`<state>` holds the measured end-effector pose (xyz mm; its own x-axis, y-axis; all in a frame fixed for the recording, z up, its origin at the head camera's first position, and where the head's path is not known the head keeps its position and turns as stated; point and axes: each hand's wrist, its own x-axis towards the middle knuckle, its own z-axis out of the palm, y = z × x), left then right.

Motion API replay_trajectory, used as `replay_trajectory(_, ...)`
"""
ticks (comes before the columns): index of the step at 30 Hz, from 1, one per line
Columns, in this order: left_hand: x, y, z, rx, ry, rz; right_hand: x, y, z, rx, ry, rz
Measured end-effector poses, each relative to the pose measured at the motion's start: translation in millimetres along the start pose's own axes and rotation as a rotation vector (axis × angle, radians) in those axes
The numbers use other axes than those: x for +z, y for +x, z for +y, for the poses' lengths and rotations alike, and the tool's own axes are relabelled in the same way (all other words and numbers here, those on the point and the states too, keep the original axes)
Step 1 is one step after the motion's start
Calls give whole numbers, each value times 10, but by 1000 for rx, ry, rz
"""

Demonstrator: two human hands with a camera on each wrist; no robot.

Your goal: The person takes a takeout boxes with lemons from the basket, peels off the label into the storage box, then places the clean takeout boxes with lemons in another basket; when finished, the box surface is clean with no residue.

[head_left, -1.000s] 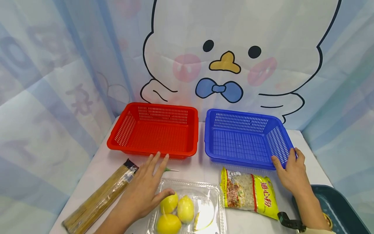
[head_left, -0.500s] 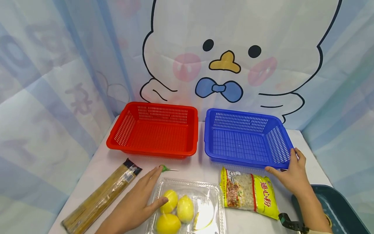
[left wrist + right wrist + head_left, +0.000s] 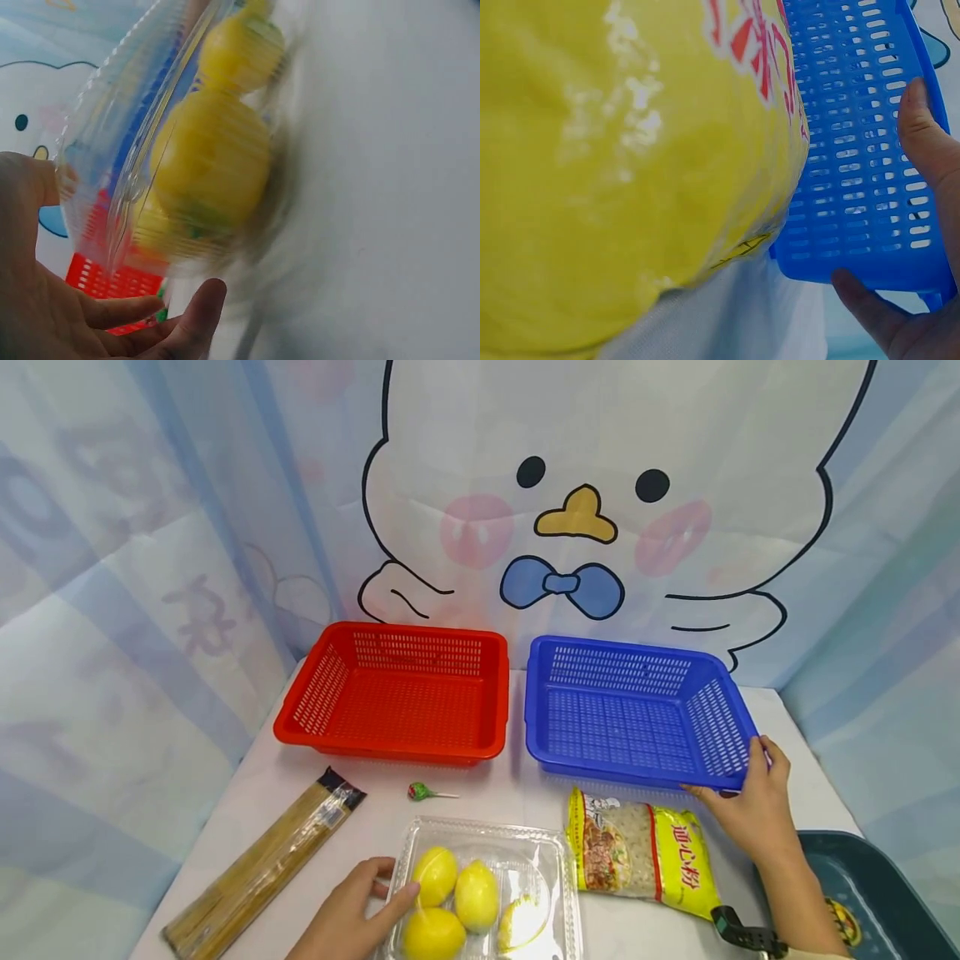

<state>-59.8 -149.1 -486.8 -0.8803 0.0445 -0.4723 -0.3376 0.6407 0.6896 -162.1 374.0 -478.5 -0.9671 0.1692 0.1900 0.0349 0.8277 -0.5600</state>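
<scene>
My left hand [image 3: 360, 902] is at the left edge of a clear plastic clamshell box [image 3: 536, 843] holding several lemons [image 3: 477, 896]. The thumb rests on the box; in the left wrist view the loosely bent fingers [image 3: 199, 315] lie below it, with a gap. My right hand [image 3: 757, 802] grips the near right corner of a blue plastic basket [image 3: 611, 727], thumb and fingers around its rim. Nearer than the basket lies a yellow bag of pasta [image 3: 637, 852], large in the right wrist view. A lollipop [image 3: 420, 791] with a green and red wrapper lies behind the box.
A red basket [image 3: 405, 710] stands left of the blue one, against the printed curtain [image 3: 585, 427]. A long pack of dry noodles [image 3: 262, 864] lies slanted at the left. A dark green tray [image 3: 885, 885] with a round yellow item [image 3: 843, 922] sits at the right front.
My left hand has drawn back from near the red basket to the box's left edge, uncovering the lollipop. My right thumb has shifted from inside the blue basket to under its front rim.
</scene>
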Motion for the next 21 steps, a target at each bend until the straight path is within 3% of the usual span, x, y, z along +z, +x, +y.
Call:
replay_trajectory(3,56,-32,-68,43,-145,-82,-6,-6,-5,3,3,1)
replay_trajectory(7,145,-96,-147,104,-449,-217,-5,-16,-27,5,15,-8)
replay_trajectory(15,166,-148,-148,121,-894,-468,-53,-26,-41,27,-15,-65)
replay_trajectory(18,147,-140,-150,157,-1012,-564,-67,-26,-44,39,-32,-87)
replay_trajectory(21,99,-123,-139,190,-1019,-593,-72,-21,-37,49,-39,-100)
